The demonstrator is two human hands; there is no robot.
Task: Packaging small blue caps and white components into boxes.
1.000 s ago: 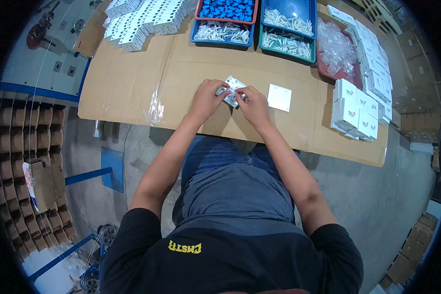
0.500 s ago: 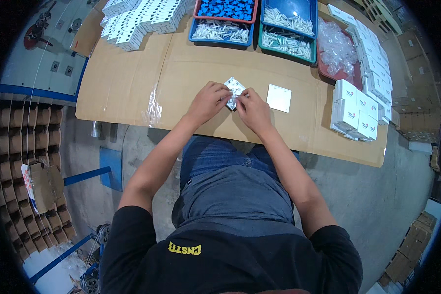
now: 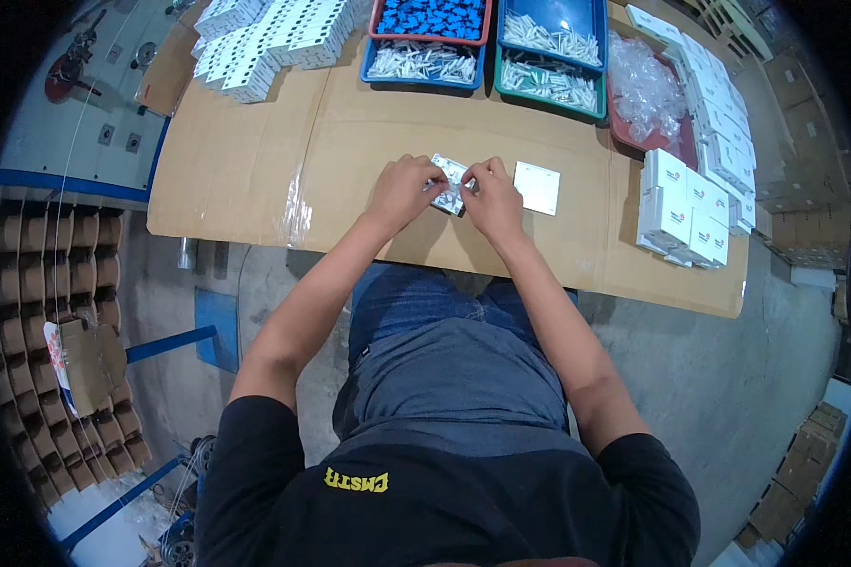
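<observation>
A small square white wall-switch-like unit point(image 3: 452, 203) with a dark edge lies on the cardboard-covered table in front of me. Over it, a bit of clear, shiny plastic point(image 3: 454, 176), apparently a small bag, shows between my fingertips. My left hand point(image 3: 408, 189) pinches at its left side, thumb and fingers together. From the right, my right hand point(image 3: 491, 196) pinches at the same plastic with curled fingers. The fingers partly cover both the plastic and the unit. Just right of my right hand lies a flat, square white plate point(image 3: 537, 188).
Along the far edge stand trays of blue pieces point(image 3: 432, 17), a blue tray of white plugs point(image 3: 424, 64) and a green tray point(image 3: 550, 87). A red tray point(image 3: 633, 143) holds clear bags. White boxes point(image 3: 681, 210) are stacked at right; white units point(image 3: 274, 42) sit far left.
My hands have shifted slightly up over the unit, and the plastic between them has moved from its near side toward its middle. More of the unit's near part now shows.
</observation>
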